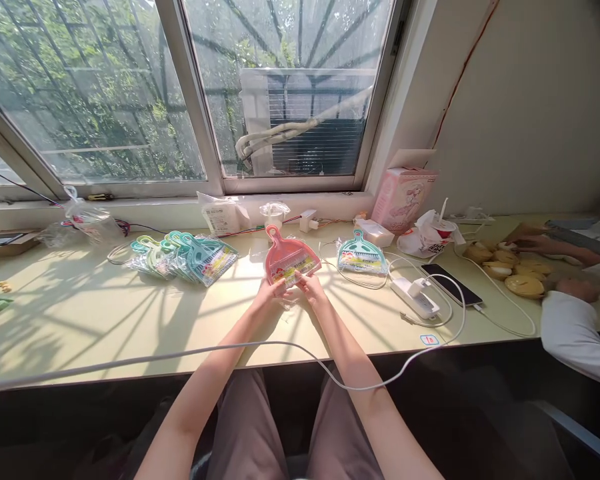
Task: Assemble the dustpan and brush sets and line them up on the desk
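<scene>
A pink dustpan-shaped item (286, 252) in clear packaging with a printed label is held just above the table in front of me. My left hand (274, 289) grips its lower left edge, and my right hand (310, 285) pinches the lower right part by the label. To the left lies an overlapping pile of similar green and teal packaged items (187, 257). One teal packaged item (362, 255) rests alone to the right of my hands.
A white cable (300, 345) crosses over my forearms. On the right are a power strip (414, 298), a black phone (451, 285), a pink box (403, 200) and yellow round items (525, 285) beside another person's hands. A bagged cup (93, 223) stands back left.
</scene>
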The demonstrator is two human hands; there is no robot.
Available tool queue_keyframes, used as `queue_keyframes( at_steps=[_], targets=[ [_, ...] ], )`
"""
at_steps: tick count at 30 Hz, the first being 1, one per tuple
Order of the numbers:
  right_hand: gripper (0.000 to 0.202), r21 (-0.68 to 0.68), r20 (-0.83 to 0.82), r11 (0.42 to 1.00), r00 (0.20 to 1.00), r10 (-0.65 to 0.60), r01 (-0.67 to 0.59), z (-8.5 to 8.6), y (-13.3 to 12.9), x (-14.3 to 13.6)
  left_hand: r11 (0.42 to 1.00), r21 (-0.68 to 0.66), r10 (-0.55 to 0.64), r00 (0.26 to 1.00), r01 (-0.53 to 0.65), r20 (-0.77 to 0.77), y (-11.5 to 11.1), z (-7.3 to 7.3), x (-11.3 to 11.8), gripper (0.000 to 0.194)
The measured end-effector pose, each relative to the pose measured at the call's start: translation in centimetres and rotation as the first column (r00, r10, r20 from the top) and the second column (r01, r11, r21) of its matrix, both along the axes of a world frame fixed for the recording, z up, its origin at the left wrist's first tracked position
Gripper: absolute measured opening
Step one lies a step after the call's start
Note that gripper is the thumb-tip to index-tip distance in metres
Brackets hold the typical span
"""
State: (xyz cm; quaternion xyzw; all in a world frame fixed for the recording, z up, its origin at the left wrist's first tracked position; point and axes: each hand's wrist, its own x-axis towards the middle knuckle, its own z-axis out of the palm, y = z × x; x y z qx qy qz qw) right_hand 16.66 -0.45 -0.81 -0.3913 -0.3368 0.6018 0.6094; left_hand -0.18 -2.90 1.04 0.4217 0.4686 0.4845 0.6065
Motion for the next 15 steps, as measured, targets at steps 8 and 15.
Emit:
queue_keyframes(
  at_steps=[8,15],
  targets=[
    [0.023,-0.010,0.168,0.989,0.975,0.144,-0.145,1.0,0.0,0.1,1.000,0.006,-0.016,0.986,0.015,0.164,2.1,0.5,-3.8,0.075],
    [0.044,0.492,0.668,0.846,0.535,-0.518,0.205,1.9,-1.5,1.4,0.991,0.017,0.127,0.970,-0.133,0.206,1.0,1.9,-5.8,0.051]
  ],
)
